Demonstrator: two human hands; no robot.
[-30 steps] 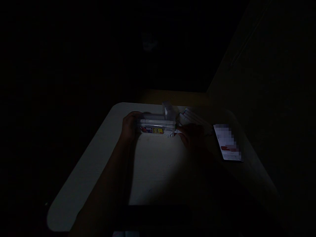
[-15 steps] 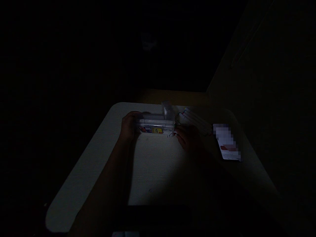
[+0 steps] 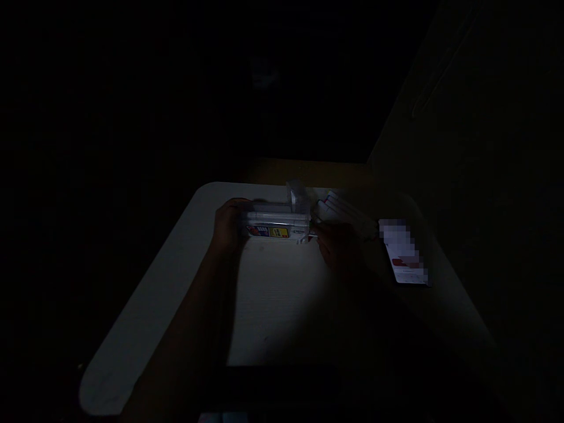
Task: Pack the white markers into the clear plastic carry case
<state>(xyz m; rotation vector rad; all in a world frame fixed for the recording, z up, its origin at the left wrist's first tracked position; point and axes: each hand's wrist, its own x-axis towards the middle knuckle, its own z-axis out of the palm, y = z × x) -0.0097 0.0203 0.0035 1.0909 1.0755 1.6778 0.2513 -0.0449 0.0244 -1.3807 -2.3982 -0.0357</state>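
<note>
The room is very dark, lit only in a patch on a white table (image 3: 273, 299). My left hand (image 3: 229, 226) grips the left end of a long transparent plastic package (image 3: 275, 223), which has a printed card with red and yellow labels (image 3: 267, 232) along its front. A transparent raised part (image 3: 296, 197) stands at the package's back. My right hand (image 3: 339, 249) is in deep shadow at the package's right end. Its fingers reach a small white piece (image 3: 306, 237), but the grip is hard to make out.
Several white strips with coloured edges (image 3: 341, 210) lie behind my right hand. A phone with a pixelated screen (image 3: 402, 251) lies to the right. A wooden surface (image 3: 308, 173) shows beyond the table, and a dark wall (image 3: 440, 176) rises at the right.
The picture has dimmed, and the whole scene has shifted slightly left in view. Both hands stay at the package's ends, with no clear change in their hold.
</note>
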